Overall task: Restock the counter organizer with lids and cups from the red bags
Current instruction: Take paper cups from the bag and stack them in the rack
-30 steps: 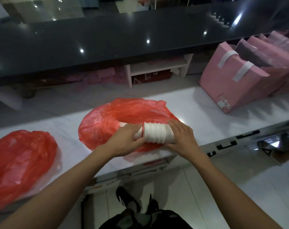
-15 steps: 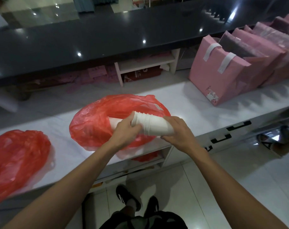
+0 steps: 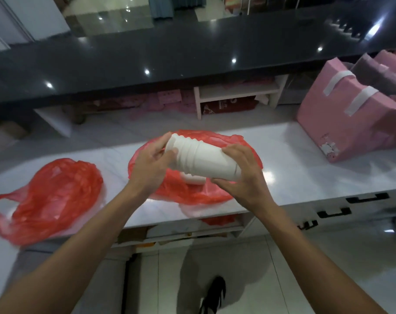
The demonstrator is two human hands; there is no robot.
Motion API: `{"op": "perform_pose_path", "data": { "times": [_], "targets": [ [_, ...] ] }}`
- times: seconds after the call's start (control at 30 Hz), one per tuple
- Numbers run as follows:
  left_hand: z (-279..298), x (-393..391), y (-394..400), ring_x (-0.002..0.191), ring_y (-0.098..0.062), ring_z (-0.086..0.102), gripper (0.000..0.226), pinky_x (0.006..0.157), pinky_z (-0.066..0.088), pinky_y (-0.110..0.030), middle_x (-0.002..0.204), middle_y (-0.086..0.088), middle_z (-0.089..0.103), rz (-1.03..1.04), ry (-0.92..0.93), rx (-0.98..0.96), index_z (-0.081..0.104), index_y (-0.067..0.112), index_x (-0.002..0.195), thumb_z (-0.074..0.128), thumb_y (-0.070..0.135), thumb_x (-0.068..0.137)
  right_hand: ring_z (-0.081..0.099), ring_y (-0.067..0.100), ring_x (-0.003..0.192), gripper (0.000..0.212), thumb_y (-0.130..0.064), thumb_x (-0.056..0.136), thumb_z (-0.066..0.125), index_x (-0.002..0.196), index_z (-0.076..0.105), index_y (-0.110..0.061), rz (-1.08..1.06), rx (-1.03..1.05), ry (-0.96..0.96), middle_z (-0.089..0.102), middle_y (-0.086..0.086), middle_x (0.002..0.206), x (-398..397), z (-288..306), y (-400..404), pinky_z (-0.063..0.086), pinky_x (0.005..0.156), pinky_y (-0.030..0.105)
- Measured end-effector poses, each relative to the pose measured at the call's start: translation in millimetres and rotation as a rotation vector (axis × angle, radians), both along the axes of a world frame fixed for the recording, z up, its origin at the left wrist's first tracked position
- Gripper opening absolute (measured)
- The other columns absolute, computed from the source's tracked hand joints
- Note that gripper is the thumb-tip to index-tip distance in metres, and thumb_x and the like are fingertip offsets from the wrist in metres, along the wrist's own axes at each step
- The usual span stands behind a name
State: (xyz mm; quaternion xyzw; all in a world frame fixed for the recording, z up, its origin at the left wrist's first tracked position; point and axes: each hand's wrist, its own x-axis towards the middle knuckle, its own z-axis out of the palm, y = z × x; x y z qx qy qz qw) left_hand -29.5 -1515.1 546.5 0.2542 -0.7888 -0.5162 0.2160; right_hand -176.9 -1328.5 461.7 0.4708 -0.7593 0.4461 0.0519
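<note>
A stack of white paper cups (image 3: 203,159) lies on its side in the air above an open red plastic bag (image 3: 192,191) on the white counter. My left hand (image 3: 150,165) grips the rim end of the stack. My right hand (image 3: 242,175) holds the base end, fingers curled round it. More white cups (image 3: 192,179) show inside the bag under the stack. A second red bag (image 3: 54,196) lies crumpled at the left of the counter.
The white counter (image 3: 305,168) runs left to right, with drawers and black handles (image 3: 333,213) on its front. Pink paper bags (image 3: 351,116) stand at the right. A white shelf unit (image 3: 235,94) sits under the raised dark countertop (image 3: 192,55) behind.
Both hands have lifted the cup stack up and clear of the red bag. The whole stack is now out, and the view has tilted.
</note>
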Motion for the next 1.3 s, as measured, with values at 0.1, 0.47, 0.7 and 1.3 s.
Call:
{"op": "perform_pose_path", "data": {
  "times": [0.1,0.47,0.7,1.3],
  "targets": [
    [4.0,37.2,-22.2,0.094,0.012,0.059,0.057,0.089,0.049,-0.023,0.095,0.036,0.066,0.123,-0.003,0.0,0.064,0.062,0.093,0.053,0.007,0.1,0.041,0.02,0.136,0.073,-0.027,0.073,0.089,0.135,0.054,-0.009,0.085,-0.043,-0.048,0.047,0.011,0.142,25.2,11.4,-36.4,0.031,0.116,0.026],
    [9.7,310.5,-61.3,0.114,0.013,0.054,0.033,0.097,0.039,-0.008,0.126,0.025,0.061,0.63,-0.021,-0.124,0.059,0.044,0.127,0.053,0.022,0.103,0.048,0.02,0.13,0.064,-0.016,0.077,0.087,0.134,0.059,-0.009,0.588,-0.068,-0.093,0.052,0.008,0.137,224.7,33.0,-151.4,0.037,0.111,0.024],
    [0.0,564.2,13.5,0.127,-0.009,0.052,0.039,0.107,0.039,-0.029,0.137,0.011,0.06,0.817,-0.42,-0.368,0.059,0.026,0.136,0.052,0.04,0.101,0.046,0.015,0.131,0.063,-0.014,0.078,0.084,0.135,0.058,-0.01,0.859,-0.08,-0.124,0.05,0.004,0.139,428.7,44.8,-157.9,0.045,0.106,0.029],
    [52.1,912.3,212.9,0.132,-0.015,0.05,0.05,0.104,0.045,-0.039,0.143,0.012,0.055,1.289,-0.767,-0.439,0.049,0.035,0.143,0.057,0.049,0.096,0.049,0.019,0.129,0.061,-0.021,0.082,0.082,0.136,0.057,-0.013,1.453,-0.268,0.039,0.051,0.004,0.139,826.2,144.0,-149.7,0.048,0.103,0.04]
  ]
}}
